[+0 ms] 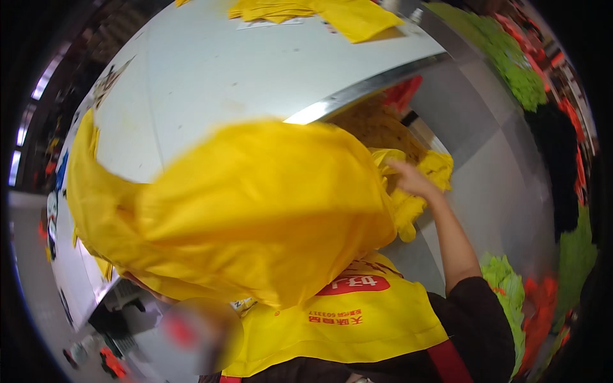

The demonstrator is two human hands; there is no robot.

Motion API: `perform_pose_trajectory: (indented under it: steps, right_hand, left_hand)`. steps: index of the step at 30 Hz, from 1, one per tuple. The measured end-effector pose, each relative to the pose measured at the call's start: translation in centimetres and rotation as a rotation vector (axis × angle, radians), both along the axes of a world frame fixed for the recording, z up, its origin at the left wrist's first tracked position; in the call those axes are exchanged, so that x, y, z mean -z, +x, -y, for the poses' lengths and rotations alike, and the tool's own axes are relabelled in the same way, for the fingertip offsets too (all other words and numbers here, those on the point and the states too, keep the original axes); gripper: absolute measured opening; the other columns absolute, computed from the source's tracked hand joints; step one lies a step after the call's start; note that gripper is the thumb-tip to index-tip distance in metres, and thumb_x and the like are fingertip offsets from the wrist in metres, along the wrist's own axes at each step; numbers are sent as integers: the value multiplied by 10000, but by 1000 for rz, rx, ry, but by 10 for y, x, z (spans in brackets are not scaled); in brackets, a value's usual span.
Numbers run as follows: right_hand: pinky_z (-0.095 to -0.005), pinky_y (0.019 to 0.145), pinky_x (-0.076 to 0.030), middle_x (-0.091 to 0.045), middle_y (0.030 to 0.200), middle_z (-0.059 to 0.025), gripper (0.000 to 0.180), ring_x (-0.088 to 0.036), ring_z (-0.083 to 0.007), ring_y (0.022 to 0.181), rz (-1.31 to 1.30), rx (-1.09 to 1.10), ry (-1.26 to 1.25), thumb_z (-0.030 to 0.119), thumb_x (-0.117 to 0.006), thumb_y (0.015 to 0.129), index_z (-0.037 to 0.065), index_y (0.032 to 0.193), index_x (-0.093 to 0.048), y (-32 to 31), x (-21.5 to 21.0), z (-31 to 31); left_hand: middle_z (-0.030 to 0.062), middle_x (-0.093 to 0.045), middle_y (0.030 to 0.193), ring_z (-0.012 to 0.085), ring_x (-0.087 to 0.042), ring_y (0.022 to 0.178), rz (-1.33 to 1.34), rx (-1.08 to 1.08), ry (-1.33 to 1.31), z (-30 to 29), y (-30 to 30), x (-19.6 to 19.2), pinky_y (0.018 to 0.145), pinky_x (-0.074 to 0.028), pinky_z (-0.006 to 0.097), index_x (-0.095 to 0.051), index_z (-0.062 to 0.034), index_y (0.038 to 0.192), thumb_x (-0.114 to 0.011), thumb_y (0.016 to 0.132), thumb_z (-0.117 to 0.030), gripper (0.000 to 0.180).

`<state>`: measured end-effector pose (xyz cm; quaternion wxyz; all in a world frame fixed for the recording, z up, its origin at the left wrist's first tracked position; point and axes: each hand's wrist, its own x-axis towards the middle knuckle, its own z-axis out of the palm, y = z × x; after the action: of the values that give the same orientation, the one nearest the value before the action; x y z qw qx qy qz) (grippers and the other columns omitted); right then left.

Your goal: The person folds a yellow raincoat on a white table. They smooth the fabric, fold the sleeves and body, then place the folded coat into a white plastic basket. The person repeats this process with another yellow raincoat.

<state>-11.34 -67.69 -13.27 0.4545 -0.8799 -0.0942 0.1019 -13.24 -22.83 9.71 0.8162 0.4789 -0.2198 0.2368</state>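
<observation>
Reaching right hand [412, 180] outstretched, fingers on crumpled yellow cloth [426, 167], arm extended

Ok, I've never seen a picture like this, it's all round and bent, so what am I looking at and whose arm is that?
There is no machine here. A person wears a wide fisheye camera on the head, looking down, so straight edges bend near the rim. The picture is upright, with its left being the person's left.

The bare arm from the lower right is the person's own; the right hand reaches to a heap of yellow cloth beside the table edge, and its grip cannot be made out. A big yellow cloth, blurred by motion, fills the middle and hides the left hand. The person wears a yellow vest over dark sleeves.

The white table carries more yellow pieces at its far end. On the floor to the right lie green piles and red ones.
</observation>
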Motion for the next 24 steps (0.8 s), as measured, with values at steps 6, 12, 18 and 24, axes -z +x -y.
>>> perform_pose_trajectory:
  steps: [6, 12, 18, 24]
  right_hand:
    - [-305, 924, -407, -525, 1204, -85, 433, -507, -204, 1078, 234, -297, -278, 94, -508, 835, 23, 1258, -447, -7, 29, -211]
    - [-299, 879, -425, -549, 1146, -90, 371, -522, -182, 1039, 433, -168, -203, 156, -531, 864, 16, 1205, -486, 35, -30, -258]
    - [-280, 792, -470, -599, 1033, -88, 333, -570, -146, 933, 296, 38, 442, 244, -560, 886, 7, 1120, -548, 74, -219, -254]
    - [-268, 724, -527, -627, 984, -110, 410, -632, -164, 831, 463, 87, 541, 326, -591, 861, -20, 1080, -563, 72, -379, -269]
  left_hand:
    - [151, -349, 1370, 285, -433, 1187, 30, -488, -23, -48, -16, -26, 948, -404, 422, -268, -38, 1367, -369, 956, -342, 521]
    - [139, -475, 1245, 243, -541, 1049, -253, -562, 26, -177, -38, -25, 848, -481, 364, -388, -17, 1289, -441, 943, -254, 423]
    - [91, -609, 1036, 175, -613, 890, -356, -573, 230, -251, -74, -2, 783, -504, 294, -539, 18, 1125, -621, 848, -174, 347]
    - [118, -619, 1005, 167, -606, 896, -320, -493, 113, -280, -95, -54, 810, -476, 281, -555, 50, 1094, -586, 848, -111, 296]
